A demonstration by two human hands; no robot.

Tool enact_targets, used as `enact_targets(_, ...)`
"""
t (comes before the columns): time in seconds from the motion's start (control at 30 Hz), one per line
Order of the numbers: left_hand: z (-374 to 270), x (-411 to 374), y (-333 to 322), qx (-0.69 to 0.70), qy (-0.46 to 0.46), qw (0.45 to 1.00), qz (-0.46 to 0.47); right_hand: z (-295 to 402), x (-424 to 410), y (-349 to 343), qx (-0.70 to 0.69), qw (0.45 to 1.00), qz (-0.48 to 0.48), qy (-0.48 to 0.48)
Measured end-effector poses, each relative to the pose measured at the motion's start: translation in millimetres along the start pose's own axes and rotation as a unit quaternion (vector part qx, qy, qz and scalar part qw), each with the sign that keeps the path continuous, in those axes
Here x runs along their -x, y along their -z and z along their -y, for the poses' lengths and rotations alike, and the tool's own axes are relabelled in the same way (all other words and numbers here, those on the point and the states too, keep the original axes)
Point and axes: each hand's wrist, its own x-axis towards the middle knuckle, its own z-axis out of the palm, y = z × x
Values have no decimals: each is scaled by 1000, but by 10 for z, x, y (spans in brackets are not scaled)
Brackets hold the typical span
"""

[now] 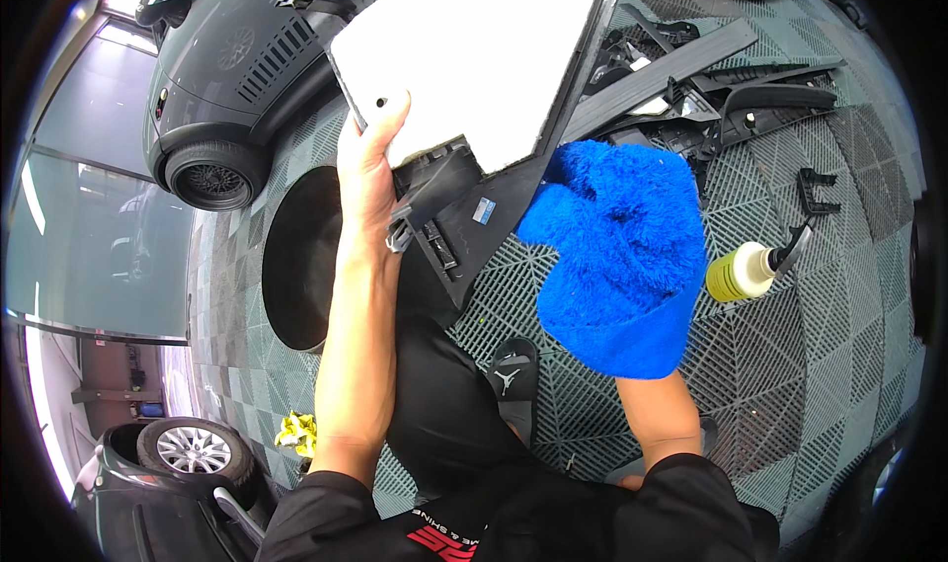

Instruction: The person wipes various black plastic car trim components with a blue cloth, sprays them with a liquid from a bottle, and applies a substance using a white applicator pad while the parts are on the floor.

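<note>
My left hand (368,173) grips the left edge of a large car trim panel, its thumb lying on the white foam backing (474,66) beside a small hole. Below the foam, the panel's black plastic (481,247) shows, with clips and a small blue-and-white label. The panel tilts up in front of me and runs out of the top of the view. A fluffy blue microfibre towel (622,251) is draped over my right hand, hiding the fingers; only the forearm comes out below it. The towel's left side is close to the panel's right edge; whether they touch, I cannot tell.
A spray bottle (740,273) with yellow liquid lies on the grey floor tiles at right, near a black bracket (818,191). Loose black trim pieces (666,80) are piled beyond. At left are a black round tub (300,258), a yellow cloth (297,433) and a grey car (244,51).
</note>
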Motion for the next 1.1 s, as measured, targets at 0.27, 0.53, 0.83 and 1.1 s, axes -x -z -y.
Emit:
enact_targets(0.27, 7, 12, -62, -31, 33, 997, -64, -12, -150, -195, 8, 1000, 10, 25)
enact_targets(0.53, 165, -11, -6, -119, 10, 986, -114, 142, -103, -484, 68, 991, 87, 73)
enact_targets(0.83, 192, -55, 0, -161, -62, 978, -117, 99, -136, -372, 118, 981, 129, 90)
enact_targets(1.1, 215, -117, 65, -52, -1, 989, -139, 120, -302, -341, 173, 964, 157, 129)
